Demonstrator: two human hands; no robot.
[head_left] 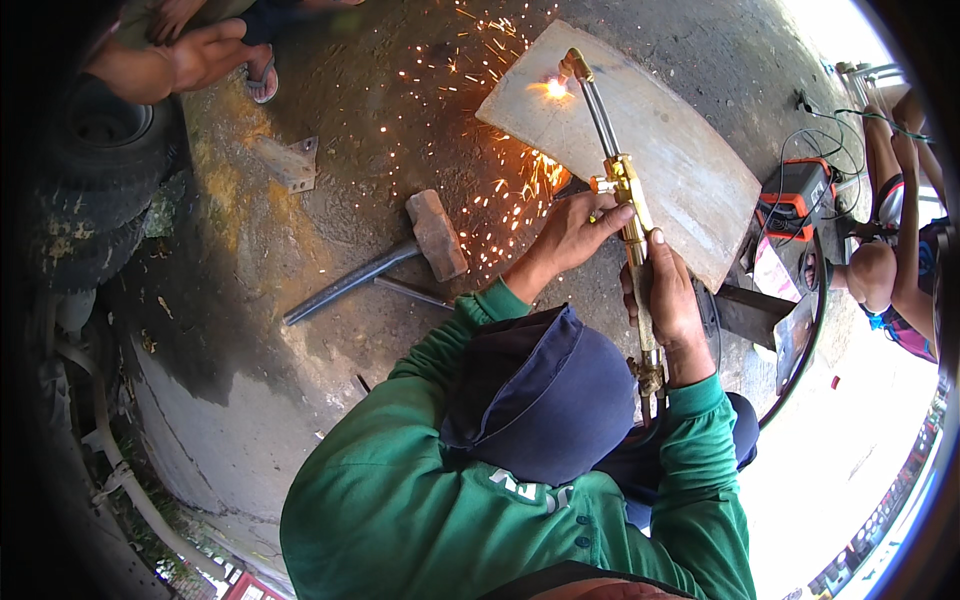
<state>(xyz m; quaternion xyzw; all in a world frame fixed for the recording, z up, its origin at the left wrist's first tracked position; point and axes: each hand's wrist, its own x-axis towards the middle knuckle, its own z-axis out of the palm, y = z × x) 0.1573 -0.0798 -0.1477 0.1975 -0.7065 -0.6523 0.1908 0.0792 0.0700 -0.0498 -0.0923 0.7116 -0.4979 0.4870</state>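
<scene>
In the head view, the right hand (668, 295) wraps its fingers around a long, gold-coloured metal torch (631, 195). The left hand (575, 235) holds it farther up, fingers closed. Its bright tip is over a flat gray metal plate (690, 180). Orange sparks (545, 170) fly. A big rusty-headed hammer (435, 238) lies on the left.

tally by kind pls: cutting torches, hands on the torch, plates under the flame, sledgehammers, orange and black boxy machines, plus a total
Cutting torch: 1
Hands on the torch: 2 (left hand, right hand)
Metal plate under the flame: 1
Sledgehammer: 1
Orange-and-black boxy machine: 1
Total: 6
</scene>
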